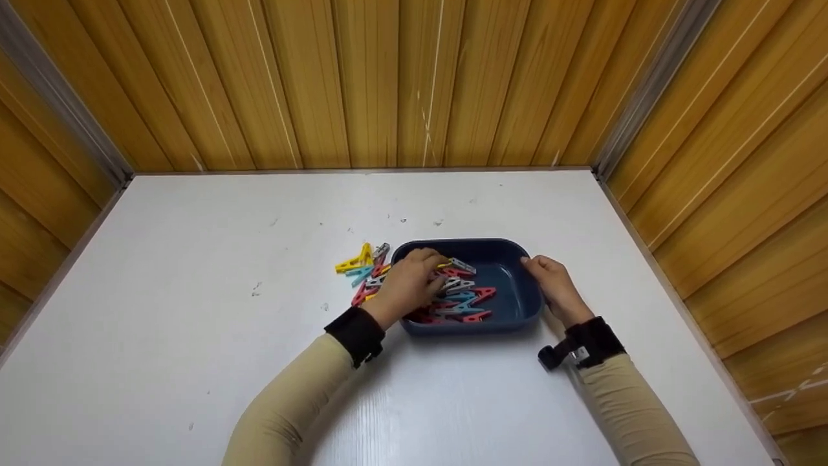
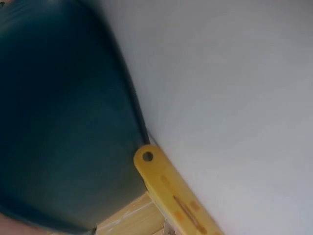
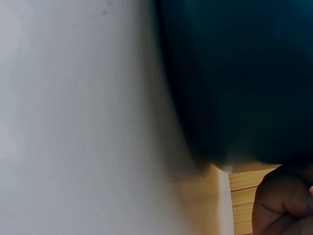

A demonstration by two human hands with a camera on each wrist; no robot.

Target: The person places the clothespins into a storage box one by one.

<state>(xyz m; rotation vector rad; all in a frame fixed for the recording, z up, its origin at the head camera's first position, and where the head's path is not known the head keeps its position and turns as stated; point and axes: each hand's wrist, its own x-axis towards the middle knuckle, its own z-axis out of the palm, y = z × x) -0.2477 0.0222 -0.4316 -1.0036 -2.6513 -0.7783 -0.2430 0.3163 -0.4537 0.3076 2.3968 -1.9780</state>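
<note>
Lying beside left fingers (image 1: 428, 259): clothespins (image 1: 463, 301) in tray (image 1: 509, 288); cannot tell left grip; right fingers (image 1: 546, 264) pinching tray rim

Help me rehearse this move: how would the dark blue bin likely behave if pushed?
The dark blue bin looks low and wide, so it would probably slide rather than tip. Its walls keep their shape where the right grip holds its end, suggesting stiffness. Clothespins inside bunch toward the left, so it may swivel slightly.
</note>
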